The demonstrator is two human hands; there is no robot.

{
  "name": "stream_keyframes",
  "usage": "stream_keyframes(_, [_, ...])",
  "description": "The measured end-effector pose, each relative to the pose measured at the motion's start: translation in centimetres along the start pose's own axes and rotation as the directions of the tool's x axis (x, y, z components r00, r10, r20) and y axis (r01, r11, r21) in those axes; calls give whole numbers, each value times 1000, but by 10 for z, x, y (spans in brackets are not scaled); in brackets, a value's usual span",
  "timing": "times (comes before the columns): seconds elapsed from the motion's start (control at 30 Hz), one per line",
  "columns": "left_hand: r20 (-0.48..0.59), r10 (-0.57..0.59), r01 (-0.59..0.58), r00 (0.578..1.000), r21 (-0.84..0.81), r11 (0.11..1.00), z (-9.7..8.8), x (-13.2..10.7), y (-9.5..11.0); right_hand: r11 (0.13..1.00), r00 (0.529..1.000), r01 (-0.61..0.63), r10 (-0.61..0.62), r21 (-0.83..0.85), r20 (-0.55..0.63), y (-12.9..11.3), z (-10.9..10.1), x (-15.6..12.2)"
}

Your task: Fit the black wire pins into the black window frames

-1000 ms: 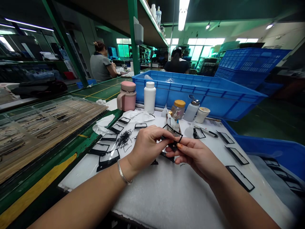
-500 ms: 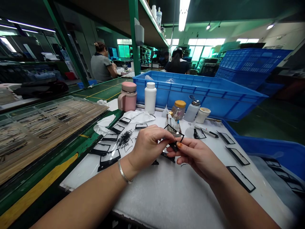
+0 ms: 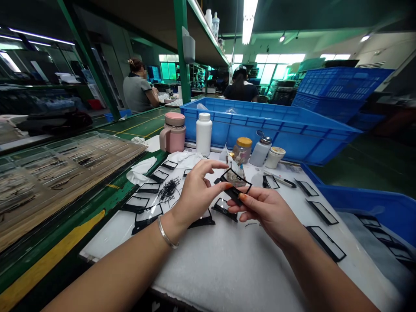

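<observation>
"What have your hands got?"

"My right hand is pinching a black-rimmed clear panel by its lower edge, holding it up above the worktop. My left hand is open beside it, with the thumb tip right at the panel's left side. I can't tell whether that thumb is pressing."

"What's underneath?"

"A white foam sheet covers the green worktop. More black-rimmed panels lie to my left, near a tangle of thin black strips, and others lie to my right."

"And farther out?"

"Along the back edge stand a pink mug, a white bottle, a yellow-lidded jar and a pump dispenser. Behind them sits a blue crate, with stacked blue crates beyond it. A clear plastic tray of dark strips lies on my left. Farther off, two co-workers have their backs to me, beneath a long shelf and bright ceiling lights, with windows at the far end of the room."
</observation>
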State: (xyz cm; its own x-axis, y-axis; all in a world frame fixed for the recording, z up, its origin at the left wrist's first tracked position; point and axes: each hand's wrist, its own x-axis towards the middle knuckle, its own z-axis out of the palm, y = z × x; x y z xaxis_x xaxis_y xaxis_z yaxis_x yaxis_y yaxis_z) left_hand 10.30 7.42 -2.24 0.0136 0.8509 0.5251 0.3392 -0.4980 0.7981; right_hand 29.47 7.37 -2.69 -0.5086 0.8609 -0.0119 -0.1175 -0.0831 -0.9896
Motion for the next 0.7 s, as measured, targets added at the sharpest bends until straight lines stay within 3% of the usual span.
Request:
stream_keyframes(0.1, [102, -131, 141, 986, -103, 985, 0, 2, -3, 999, 999, 28, -29, -18, -16, -1, 1, 0])
stream_keyframes(0.27, [268, -202, 274, 942, -267, 924, 3, 4, -4, 999, 999, 13, -15, -43, -42, -2, 6, 0])
stream_keyframes(0.5, [259, -242, 324, 935, -350, 879, 1, 4, -4, 999, 999, -6, 8, -35, 48, -3, 6, 0])
stream_keyframes(0.7, [255, -240, 323, 937, -363, 874, 2, 4, -4, 1000, 999, 1, 1, -28, 45, -1, 6, -1])
